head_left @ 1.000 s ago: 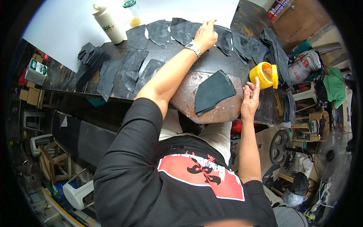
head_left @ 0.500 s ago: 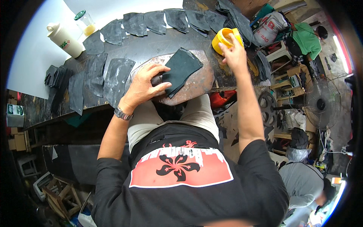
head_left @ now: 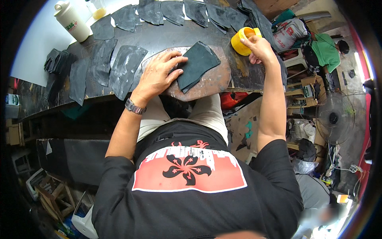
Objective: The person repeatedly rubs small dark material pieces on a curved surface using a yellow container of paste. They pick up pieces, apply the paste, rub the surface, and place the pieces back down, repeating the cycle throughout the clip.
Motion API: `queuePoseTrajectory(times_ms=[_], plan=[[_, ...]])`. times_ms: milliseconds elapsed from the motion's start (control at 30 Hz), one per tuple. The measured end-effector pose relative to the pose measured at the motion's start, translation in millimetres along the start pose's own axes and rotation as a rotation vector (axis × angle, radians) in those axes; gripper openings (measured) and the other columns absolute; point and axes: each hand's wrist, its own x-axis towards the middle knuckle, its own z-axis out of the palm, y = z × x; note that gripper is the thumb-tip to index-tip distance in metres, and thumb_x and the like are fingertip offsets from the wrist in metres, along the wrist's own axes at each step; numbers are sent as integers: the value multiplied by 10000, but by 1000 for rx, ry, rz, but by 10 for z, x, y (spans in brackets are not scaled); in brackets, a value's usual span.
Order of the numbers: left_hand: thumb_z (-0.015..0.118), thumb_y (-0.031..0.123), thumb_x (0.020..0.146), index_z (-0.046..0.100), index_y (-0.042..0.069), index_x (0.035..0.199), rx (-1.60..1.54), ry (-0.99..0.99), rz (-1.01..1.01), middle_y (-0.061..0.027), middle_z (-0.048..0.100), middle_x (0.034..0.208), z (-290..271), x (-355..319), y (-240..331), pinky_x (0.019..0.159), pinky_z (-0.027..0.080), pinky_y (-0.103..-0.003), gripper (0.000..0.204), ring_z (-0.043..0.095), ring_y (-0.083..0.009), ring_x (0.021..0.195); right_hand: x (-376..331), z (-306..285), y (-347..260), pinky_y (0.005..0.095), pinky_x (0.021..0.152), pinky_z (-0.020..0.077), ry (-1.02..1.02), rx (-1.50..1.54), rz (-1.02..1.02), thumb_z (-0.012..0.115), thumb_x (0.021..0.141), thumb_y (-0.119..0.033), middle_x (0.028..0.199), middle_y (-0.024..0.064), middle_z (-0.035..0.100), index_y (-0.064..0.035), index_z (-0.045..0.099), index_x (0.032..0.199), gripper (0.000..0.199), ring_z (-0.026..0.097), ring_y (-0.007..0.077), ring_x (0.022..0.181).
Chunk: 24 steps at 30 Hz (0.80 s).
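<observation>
My left hand (head_left: 160, 72) rests on a worn, rounded slab (head_left: 217, 81), its fingers apart and its fingertips at the left edge of a small stack of dark leather-like pieces (head_left: 199, 65). The stack lies flat on the slab, over my lap at the table edge. To the right, my right hand (head_left: 260, 48) is at the front rim of a yellow tub (head_left: 240, 44) with an open top. Its fingers are bent and closed together beside the rim. Whatever they hold, if anything, is hidden.
Dark cut pieces (head_left: 173, 12) lie in a curved row along the dark table (head_left: 155, 34), with more pieces (head_left: 126, 65) and a folded stack (head_left: 57, 61) at left. A cream bottle (head_left: 73, 24) stands behind. A fan (head_left: 333, 118) and another person (head_left: 326, 51) are at right.
My right hand has turned at the yellow tub, and its fingers have drawn in from a looser spread. My left hand stays by the stacked pieces. The whole view has shifted a little.
</observation>
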Motion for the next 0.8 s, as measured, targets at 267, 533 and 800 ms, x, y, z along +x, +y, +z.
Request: queuePoseTrajectory(times_ms=[267, 533, 800], plan=[[652, 212, 955, 723, 120, 1217, 67, -9, 0, -78, 660, 1306, 26, -21, -28, 1113, 410, -438, 286, 566, -315, 1278, -533, 237, 147, 516, 845, 547, 248, -249, -91, 615, 958, -528, 889, 250, 726, -43, 724, 903, 500, 699, 453, 913], [679, 221, 936, 723, 142, 1201, 99, 40, 10, -68, 672, 1280, 84, -42, -60, 1114, 405, -441, 280, 572, -304, 1258, -876, 1193, 86, 653, 1209, 43, 85, -99, -505, 410, 1046, -586, 1654, 201, 280, -223, 534, 1499, 594, 121, 401, 1560], [674, 217, 940, 689, 146, 1279, 87, -55, 15, -84, 601, 1394, 22, 15, -124, 1119, 396, -439, 346, 530, -320, 1308, -945, 1280, 12, 701, 1187, -38, 184, -323, -490, 443, 955, -724, 1701, 166, 159, -162, 319, 1609, 872, 8, 370, 1582]])
